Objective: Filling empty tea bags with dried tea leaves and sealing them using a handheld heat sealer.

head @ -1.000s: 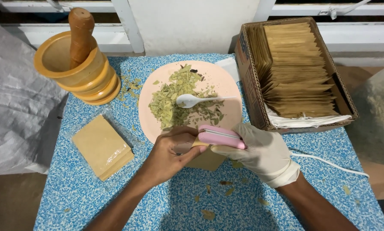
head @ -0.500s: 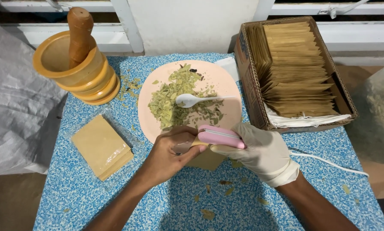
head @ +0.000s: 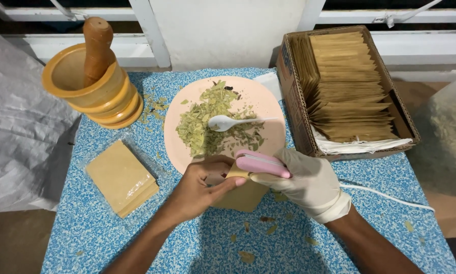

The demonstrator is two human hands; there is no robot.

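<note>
My left hand (head: pixel 200 187) is bare and pinches the top of a small brown paper pouch (head: pixel 243 195) near the middle of the table. My right hand (head: pixel 309 182), in a white glove, grips a pink handheld sealer (head: pixel 261 163) clamped across the pouch's upper edge. Both hands meet just below a pink plate (head: pixel 268 101) heaped with crushed green leaves (head: pixel 207 124). A white plastic spoon (head: pixel 228 122) lies on the leaves.
A yellow mortar with a wooden pestle (head: pixel 88 76) stands at the back left. A wrapped stack of brown pouches (head: pixel 119 177) lies left. A cardboard box of pouches (head: pixel 345 86) stands right. A white cord (head: pixel 390 198) trails right. The blue speckled table (head: pixel 187 248) carries leaf bits.
Both hands, the pouch and the sealer stay in nearly the same place. My left fingers have shifted slightly on the pouch's top.
</note>
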